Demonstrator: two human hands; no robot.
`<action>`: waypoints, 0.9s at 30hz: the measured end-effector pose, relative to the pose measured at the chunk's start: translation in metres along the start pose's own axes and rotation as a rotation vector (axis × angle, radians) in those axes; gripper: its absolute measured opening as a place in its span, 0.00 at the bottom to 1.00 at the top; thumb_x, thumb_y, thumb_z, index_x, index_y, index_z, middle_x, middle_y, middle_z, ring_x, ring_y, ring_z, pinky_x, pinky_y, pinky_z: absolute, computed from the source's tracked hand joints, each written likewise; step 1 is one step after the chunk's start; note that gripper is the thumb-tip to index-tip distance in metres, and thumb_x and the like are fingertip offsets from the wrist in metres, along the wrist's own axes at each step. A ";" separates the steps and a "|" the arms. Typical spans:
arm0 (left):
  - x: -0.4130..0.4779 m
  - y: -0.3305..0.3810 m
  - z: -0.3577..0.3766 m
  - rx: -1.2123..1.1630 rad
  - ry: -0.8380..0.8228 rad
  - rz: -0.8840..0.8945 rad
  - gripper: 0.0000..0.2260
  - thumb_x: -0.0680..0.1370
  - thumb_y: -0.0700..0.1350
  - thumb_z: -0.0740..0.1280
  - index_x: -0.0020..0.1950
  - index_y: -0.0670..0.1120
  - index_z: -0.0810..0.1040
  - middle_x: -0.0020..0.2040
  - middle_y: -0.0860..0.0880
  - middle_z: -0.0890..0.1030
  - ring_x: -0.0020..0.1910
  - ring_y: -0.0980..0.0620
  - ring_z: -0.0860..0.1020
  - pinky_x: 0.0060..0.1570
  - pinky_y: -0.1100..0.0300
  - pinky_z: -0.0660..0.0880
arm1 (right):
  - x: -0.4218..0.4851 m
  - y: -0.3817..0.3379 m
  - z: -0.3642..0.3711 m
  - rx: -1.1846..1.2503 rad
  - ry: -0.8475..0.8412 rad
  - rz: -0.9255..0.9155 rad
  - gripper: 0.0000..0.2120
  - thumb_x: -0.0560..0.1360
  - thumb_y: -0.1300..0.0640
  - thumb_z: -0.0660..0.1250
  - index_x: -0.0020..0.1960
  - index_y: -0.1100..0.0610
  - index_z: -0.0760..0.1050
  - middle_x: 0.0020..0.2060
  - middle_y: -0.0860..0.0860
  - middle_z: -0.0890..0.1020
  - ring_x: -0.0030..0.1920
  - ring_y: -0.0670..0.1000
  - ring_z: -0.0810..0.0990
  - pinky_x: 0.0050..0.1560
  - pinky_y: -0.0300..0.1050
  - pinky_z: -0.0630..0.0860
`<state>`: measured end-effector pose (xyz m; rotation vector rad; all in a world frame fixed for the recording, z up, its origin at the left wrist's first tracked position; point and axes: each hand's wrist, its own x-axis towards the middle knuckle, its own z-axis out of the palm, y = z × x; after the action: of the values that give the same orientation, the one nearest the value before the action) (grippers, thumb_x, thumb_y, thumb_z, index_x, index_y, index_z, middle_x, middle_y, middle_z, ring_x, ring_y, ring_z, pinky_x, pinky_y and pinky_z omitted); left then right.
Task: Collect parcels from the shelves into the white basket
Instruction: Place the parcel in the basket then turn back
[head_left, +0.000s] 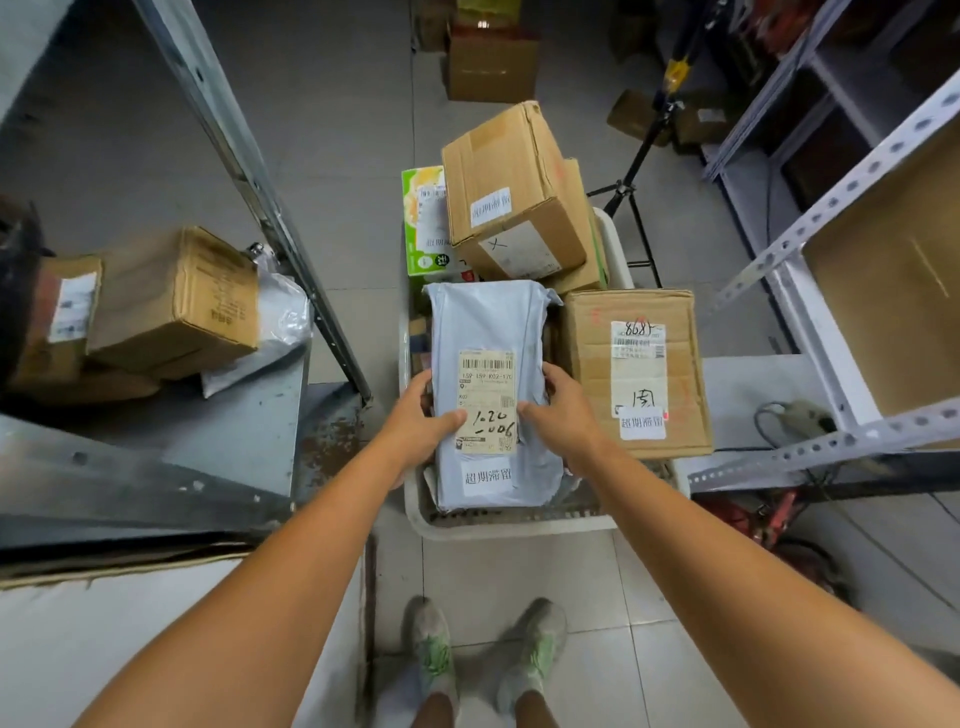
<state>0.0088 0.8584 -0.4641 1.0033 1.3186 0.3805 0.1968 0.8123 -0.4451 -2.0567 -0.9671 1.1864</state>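
A grey plastic mailer parcel (488, 322) with a shipping label lies lengthwise on top of the white basket (514, 525) on the floor in front of me. My left hand (418, 421) grips its left edge and my right hand (558, 415) grips its right edge, thumbs on the label. The basket also holds a tilted cardboard box (511, 192) at the far end, a green printed box (423, 223) beside it, and a labelled cardboard box (636, 369) on the right rim.
A metal shelf (249, 431) on the left carries cardboard boxes (176, 301) and a plastic bag. White slotted shelving (810, 457) stands on the right. A black tripod (631, 192) and more boxes (491, 65) stand on the tiled floor beyond the basket.
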 end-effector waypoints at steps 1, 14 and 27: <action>0.005 0.000 0.001 -0.002 -0.002 -0.001 0.33 0.77 0.39 0.71 0.76 0.57 0.61 0.66 0.50 0.77 0.57 0.49 0.79 0.53 0.44 0.81 | 0.005 0.000 -0.001 -0.014 0.000 0.003 0.24 0.76 0.66 0.68 0.70 0.53 0.70 0.58 0.49 0.80 0.59 0.53 0.80 0.59 0.55 0.80; 0.034 0.002 0.014 0.053 -0.036 -0.001 0.33 0.77 0.42 0.72 0.76 0.58 0.61 0.65 0.51 0.77 0.60 0.47 0.79 0.56 0.45 0.80 | 0.026 -0.007 -0.005 -0.162 0.041 0.094 0.19 0.78 0.65 0.66 0.68 0.58 0.70 0.61 0.55 0.80 0.60 0.57 0.80 0.59 0.55 0.79; 0.009 0.039 0.007 0.502 -0.059 0.118 0.24 0.80 0.47 0.67 0.75 0.50 0.67 0.70 0.45 0.72 0.58 0.48 0.76 0.51 0.57 0.76 | -0.019 -0.035 -0.044 -0.369 0.092 0.066 0.24 0.79 0.55 0.66 0.74 0.57 0.67 0.67 0.56 0.77 0.64 0.58 0.76 0.64 0.52 0.74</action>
<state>0.0287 0.8840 -0.4398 1.5043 1.3337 0.1038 0.2189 0.8123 -0.3899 -2.4232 -1.1498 0.9918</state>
